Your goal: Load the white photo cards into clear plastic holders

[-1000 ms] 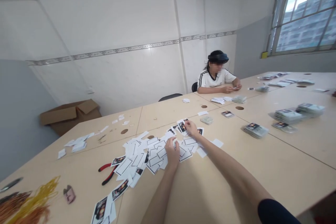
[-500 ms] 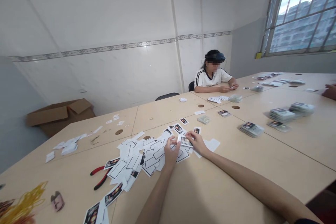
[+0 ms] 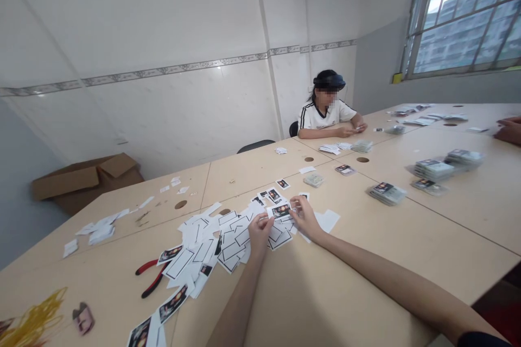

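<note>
Between my two hands is a printed card (image 3: 280, 211), white-edged with a dark picture. My left hand (image 3: 259, 230) pinches its left end between thumb and fingers. At its right edge my right hand (image 3: 306, 221) grips with thumb and fingertips, the fingers bent. Below and to the left spreads a heap of white paper cards (image 3: 232, 244), several with black outlines. Small picture cards (image 3: 274, 196) lie just beyond my hands. White paper (image 3: 328, 220) lies to the right of my right hand.
Red-handled pliers (image 3: 151, 277) lie partly under the heap. Yellow rubber bands (image 3: 44, 312) are at the lower left. Stacks of packed cards (image 3: 434, 169) stand on the right. A person (image 3: 328, 114) sits across the table; another person's hand (image 3: 509, 129) shows at far right.
The card has turned so its picture shows more fully. My right hand's fingers have shifted from over the card to its right edge. The view has moved slightly.
</note>
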`<state>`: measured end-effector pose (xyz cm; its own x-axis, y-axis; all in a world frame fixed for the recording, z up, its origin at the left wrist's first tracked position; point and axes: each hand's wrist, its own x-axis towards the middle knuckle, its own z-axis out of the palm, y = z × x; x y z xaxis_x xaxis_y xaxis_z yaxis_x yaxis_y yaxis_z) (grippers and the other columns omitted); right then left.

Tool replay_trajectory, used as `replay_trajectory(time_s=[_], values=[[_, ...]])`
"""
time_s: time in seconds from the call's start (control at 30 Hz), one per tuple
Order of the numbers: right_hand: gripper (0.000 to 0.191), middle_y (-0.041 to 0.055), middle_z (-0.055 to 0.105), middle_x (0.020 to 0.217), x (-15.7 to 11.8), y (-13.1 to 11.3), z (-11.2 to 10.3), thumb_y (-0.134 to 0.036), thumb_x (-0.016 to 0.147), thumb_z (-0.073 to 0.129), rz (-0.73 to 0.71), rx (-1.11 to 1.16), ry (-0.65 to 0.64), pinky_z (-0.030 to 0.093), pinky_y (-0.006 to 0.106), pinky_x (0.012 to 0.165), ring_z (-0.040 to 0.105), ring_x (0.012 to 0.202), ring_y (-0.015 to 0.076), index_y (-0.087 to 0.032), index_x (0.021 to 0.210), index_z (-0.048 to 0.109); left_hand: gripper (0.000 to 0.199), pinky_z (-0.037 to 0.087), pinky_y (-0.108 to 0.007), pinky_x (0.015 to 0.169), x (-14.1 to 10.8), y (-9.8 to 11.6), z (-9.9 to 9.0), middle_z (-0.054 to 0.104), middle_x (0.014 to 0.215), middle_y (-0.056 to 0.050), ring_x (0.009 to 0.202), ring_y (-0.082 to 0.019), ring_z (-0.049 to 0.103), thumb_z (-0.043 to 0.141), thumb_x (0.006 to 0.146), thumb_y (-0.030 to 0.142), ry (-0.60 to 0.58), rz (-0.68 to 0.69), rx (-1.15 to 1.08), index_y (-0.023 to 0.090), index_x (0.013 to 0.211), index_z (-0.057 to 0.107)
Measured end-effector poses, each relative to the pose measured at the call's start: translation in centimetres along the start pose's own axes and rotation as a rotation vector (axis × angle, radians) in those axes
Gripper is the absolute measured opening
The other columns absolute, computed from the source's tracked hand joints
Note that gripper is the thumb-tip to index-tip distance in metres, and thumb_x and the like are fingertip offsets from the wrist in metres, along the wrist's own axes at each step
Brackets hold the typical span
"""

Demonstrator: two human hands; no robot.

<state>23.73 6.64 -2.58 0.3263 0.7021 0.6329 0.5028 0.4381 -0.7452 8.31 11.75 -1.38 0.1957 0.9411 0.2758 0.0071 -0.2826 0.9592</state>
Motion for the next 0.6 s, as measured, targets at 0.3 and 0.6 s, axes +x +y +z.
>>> replay_trajectory(time_s=[0.3, 0.6], values=[[0.015, 0.0089, 0.037, 0.124, -0.8, -1.4, -0.1, -0.032, 0.076, 0.053, -0.359, -0.454, -0.035, 0.031, 0.043, 0.089, 0.035, 0.112, 0.0257, -0.022, 0.08, 0.064, 0.025, 0.046, -0.026, 0.056, -0.5, 0.6, 0.3, 0.067, 0.059, -0.001, 0.057, -0.016, 0.061, 0.067, 0.057, 0.03, -0.131, -0.02, -0.044, 0.016, 0.075, 0.057], [0.016, 0.0101, 0.039, 0.124, -0.8, -1.1, 0.0, -0.032, 0.076, 0.054, -0.396, -0.48, -0.046, 0.032, 0.043, 0.088, 0.036, 0.113, 0.0256, -0.021, 0.077, 0.066, 0.019, 0.045, -0.024, 0.056, -0.5, 0.4, 0.3, 0.065, 0.061, -0.001, 0.058, -0.015, 0.06, 0.067, 0.057, 0.028, -0.225, 0.032, -0.017, 0.015, 0.068, 0.058]])
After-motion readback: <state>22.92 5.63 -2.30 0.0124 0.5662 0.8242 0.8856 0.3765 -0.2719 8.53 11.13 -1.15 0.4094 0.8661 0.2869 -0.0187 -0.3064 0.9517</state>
